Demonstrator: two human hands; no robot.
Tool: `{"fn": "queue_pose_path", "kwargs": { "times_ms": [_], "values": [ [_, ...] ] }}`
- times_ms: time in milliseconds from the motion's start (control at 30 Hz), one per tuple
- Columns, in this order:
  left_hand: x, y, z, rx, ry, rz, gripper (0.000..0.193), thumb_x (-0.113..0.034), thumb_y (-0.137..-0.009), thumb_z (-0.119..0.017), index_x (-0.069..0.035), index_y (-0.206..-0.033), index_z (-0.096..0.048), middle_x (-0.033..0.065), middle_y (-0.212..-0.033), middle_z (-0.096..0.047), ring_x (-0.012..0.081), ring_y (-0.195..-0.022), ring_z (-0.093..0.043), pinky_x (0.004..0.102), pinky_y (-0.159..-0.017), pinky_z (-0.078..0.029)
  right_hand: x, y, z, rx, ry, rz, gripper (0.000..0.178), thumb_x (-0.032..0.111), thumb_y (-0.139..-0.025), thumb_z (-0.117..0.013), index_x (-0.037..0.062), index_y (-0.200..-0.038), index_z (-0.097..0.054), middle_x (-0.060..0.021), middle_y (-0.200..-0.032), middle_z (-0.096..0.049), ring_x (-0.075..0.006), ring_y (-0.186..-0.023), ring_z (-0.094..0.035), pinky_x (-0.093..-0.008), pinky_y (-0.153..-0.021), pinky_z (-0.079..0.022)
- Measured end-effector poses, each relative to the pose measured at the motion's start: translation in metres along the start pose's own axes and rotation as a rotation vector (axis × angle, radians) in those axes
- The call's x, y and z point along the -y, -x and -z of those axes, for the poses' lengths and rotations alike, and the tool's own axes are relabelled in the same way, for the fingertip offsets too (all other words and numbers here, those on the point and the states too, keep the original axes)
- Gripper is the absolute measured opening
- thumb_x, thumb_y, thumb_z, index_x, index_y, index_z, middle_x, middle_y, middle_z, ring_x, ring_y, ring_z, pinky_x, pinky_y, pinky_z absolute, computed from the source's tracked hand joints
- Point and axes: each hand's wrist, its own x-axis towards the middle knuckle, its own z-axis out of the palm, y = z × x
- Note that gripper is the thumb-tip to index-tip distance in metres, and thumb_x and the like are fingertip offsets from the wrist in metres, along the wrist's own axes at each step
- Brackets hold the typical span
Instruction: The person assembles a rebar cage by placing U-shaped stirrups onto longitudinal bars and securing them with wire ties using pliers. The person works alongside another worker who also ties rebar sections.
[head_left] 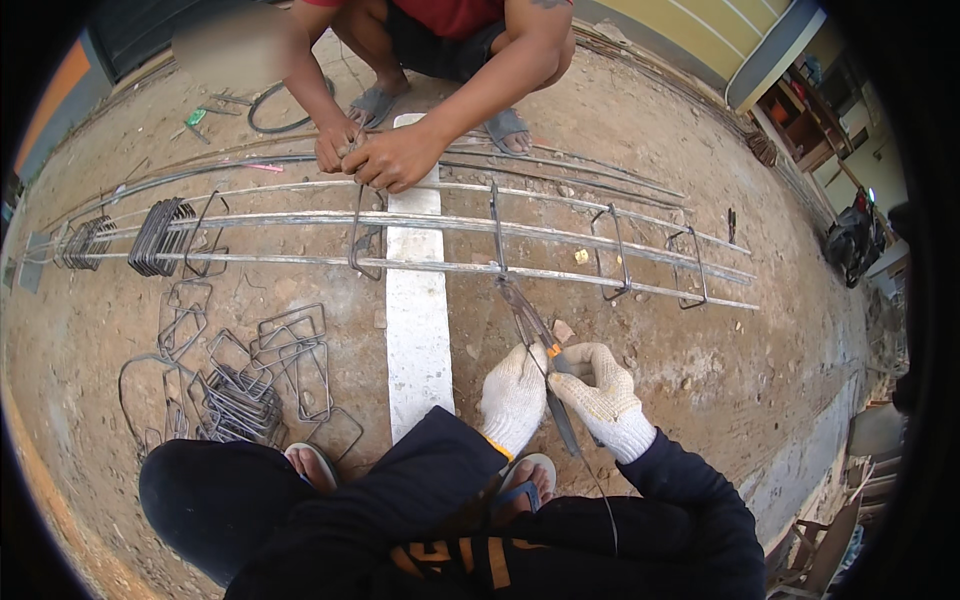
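My left hand [512,398], in a white knit glove, is closed on a thin tie wire [597,485] that trails toward my lap. Beside it my gloved right hand [603,394] is closed around the handles of end-cutting pincers [527,315]. The pincers' jaws meet the near bar of a long reinforcing-bar cage [620,241], where a bent square stirrup [496,230] crosses it. Across from me, a person's bare hands [385,155] work at the far bar, above another stirrup [366,235].
A white board [418,320] lies under the cage. Bunched stirrups [160,237] hang on its left part. Loose stirrups [243,400] are heaped at the lower left. More rods [570,170] lie on the dirt ground beyond. A motorbike [855,238] stands far right.
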Motion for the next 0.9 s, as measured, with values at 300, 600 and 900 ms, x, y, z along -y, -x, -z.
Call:
{"fn": "queue_pose_path", "kwargs": {
  "times_ms": [300, 600, 900],
  "values": [
    [-0.029, 0.003, 0.015, 0.016, -0.177, -0.125, 0.041, -0.033, -0.103, -0.048, 0.004, -0.097, -0.065, 0.0148, -0.072, -0.061, 0.0196, -0.069, -0.057, 0.0351, -0.066, -0.044, -0.008, 0.016, 0.024, 0.52, -1.038, -0.475, 0.059, 0.022, -0.098, -0.059, 0.0024, -0.146, -0.032, -0.022, -0.083, -0.067, -0.0266, -0.059, -0.066, -0.0353, -0.049, -0.054],
    [0.0, -0.025, 0.002, -0.274, 0.234, 0.236, 0.059, -0.033, -0.094, -0.063, -0.004, -0.142, -0.044, 0.0101, -0.123, -0.058, 0.0153, -0.098, -0.054, 0.0278, -0.08, -0.043, -0.052, 0.035, 0.026, 0.392, -0.473, -0.315, 0.056, 0.011, -0.099, -0.056, 0.0018, -0.148, -0.031, -0.0089, -0.106, -0.065, -0.0155, -0.088, -0.066, -0.0291, -0.076, -0.055],
    [-0.004, -0.037, 0.025, 0.358, 0.769, 0.777, 0.043, -0.033, -0.097, -0.06, -0.004, -0.127, -0.053, 0.0193, -0.13, -0.057, 0.0333, -0.106, -0.062, 0.0475, -0.09, -0.053, -0.149, -0.03, 0.008, 0.445, -0.604, -0.379, 0.049, 0.022, -0.099, -0.059, 0.0055, -0.142, -0.042, -0.0116, -0.114, -0.065, -0.0268, -0.094, -0.069, -0.0373, -0.08, -0.057]
  ]
}}
